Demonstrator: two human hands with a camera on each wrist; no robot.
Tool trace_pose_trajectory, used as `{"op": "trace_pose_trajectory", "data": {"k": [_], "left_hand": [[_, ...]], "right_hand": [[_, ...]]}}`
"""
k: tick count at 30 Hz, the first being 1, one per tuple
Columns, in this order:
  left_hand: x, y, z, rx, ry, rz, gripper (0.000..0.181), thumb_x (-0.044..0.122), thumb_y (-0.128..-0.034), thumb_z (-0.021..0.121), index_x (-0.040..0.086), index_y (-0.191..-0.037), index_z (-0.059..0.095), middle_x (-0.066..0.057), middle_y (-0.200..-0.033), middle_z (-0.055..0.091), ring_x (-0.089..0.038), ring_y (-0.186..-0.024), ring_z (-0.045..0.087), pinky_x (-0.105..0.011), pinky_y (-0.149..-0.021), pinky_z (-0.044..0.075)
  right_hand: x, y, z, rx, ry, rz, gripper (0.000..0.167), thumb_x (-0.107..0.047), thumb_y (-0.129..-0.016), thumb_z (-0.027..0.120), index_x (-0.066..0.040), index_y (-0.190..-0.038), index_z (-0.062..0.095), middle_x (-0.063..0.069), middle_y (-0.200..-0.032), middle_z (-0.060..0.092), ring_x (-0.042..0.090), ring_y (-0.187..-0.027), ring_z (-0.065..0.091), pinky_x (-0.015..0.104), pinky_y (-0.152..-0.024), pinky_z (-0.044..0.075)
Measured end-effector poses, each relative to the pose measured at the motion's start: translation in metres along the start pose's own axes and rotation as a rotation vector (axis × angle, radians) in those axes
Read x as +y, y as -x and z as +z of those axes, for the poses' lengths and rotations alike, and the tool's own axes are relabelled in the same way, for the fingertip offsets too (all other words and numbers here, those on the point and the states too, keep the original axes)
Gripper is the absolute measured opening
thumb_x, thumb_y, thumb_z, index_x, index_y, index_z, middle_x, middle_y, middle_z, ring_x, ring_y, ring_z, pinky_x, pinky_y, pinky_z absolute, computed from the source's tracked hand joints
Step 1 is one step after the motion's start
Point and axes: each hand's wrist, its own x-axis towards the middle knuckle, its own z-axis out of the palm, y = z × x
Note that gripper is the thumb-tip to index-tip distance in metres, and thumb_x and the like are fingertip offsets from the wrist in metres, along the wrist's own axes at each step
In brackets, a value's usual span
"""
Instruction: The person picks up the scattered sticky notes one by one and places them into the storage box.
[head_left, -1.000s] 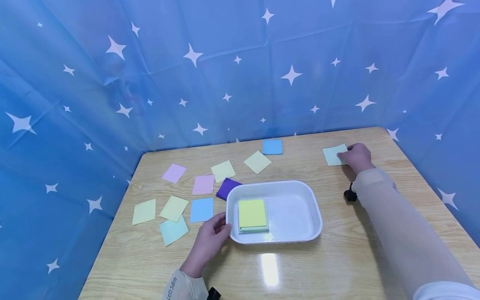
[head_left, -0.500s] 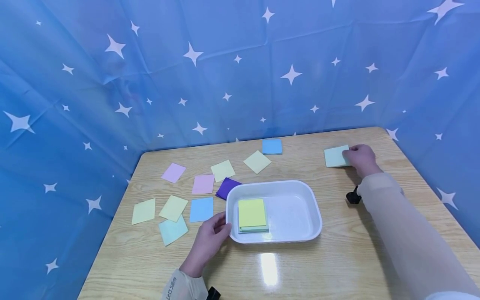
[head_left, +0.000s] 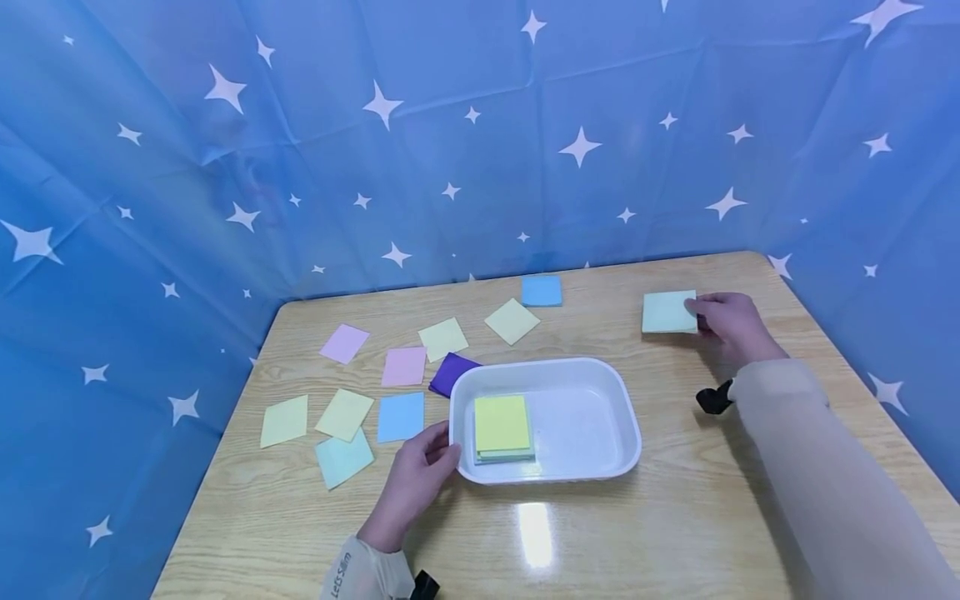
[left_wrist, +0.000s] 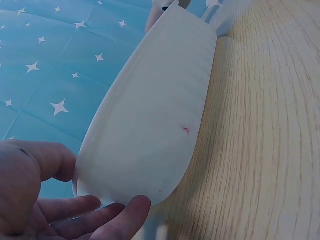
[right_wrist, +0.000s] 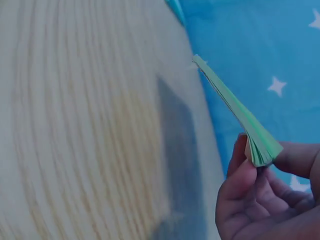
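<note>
Pale green pad [head_left: 664, 312] now lifted off table [head_left: 637, 537], in right grip [head_left: 735, 323]

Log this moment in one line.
left hand: holds white tray | right hand: pinches pale green pad above table | inside tray: yellow-topped stack, left side

The note pad [head_left: 669, 312] is pale mint with light green edges. The plastic tray [head_left: 577, 425] is white, a red mark on its wall; the top sticky note [head_left: 501, 423] inside is yellow. Elsewhere: lilac note [head_left: 343, 343], pink note [head_left: 403, 367], purple note [head_left: 452, 374], aqua note [head_left: 345, 459], sky-blue notes [head_left: 401, 417], pale yellow notes [head_left: 512, 322]. Light brown grain streaks the tabletop [head_left: 637, 533]; white four-pointed stars dot the blue curtain [head_left: 450, 150].
</note>
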Motion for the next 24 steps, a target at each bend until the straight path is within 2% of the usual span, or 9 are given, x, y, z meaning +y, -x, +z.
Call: {"op": "trace_pose_trajectory", "data": {"k": [4, 8, 17, 24], "left_hand": [[0.0, -0.001, 0.0, 0.004, -0.001, -0.006, 0.046, 0.02, -0.1025, 0.061, 0.002, -0.144, 0.055, -0.015, -0.131, 0.067, -0.026, -0.119, 0.065, -0.037, -0.099, 0.06], [-0.001, -0.001, 0.001, 0.005, -0.004, -0.003, 0.046, 0.02, -0.1026, 0.061, 0.001, -0.145, 0.055, -0.015, -0.13, 0.068, -0.026, -0.119, 0.065, -0.037, -0.099, 0.06], [-0.002, 0.0, 0.002, 0.007, -0.001, 0.007, 0.045, 0.02, -0.1028, 0.061, 0.002, -0.144, 0.056, -0.014, -0.129, 0.068, -0.026, -0.118, 0.065, -0.035, -0.097, 0.06], [-0.001, 0.0, 0.001, 0.014, -0.006, 0.018, 0.046, 0.02, -0.1025, 0.061, 0.0, -0.144, 0.055, -0.016, -0.13, 0.068, -0.027, -0.118, 0.066, -0.036, -0.098, 0.06]], "right_hand": [[-0.011, 0.012, 0.004, -0.005, -0.046, 0.006, 0.078, -0.047, -0.104, 0.051, 0.001, -0.16, 0.026, 0.003, -0.124, 0.047, 0.008, -0.093, 0.055, 0.025, -0.085, 0.059], [-0.019, 0.024, 0.008, -0.008, -0.072, -0.008, 0.08, -0.047, -0.103, 0.054, 0.001, -0.16, 0.024, 0.0, -0.123, 0.047, 0.006, -0.092, 0.055, 0.022, -0.084, 0.06], [-0.032, 0.047, 0.023, -0.004, -0.055, -0.058, 0.073, -0.046, -0.103, 0.057, 0.003, -0.153, 0.035, -0.001, -0.116, 0.051, 0.005, -0.086, 0.056, 0.02, -0.079, 0.06], [-0.044, 0.072, 0.042, -0.038, -0.112, -0.078, 0.068, -0.045, -0.102, 0.059, -0.001, -0.149, 0.04, -0.004, -0.112, 0.052, 0.007, -0.088, 0.054, 0.018, -0.078, 0.059]]}}
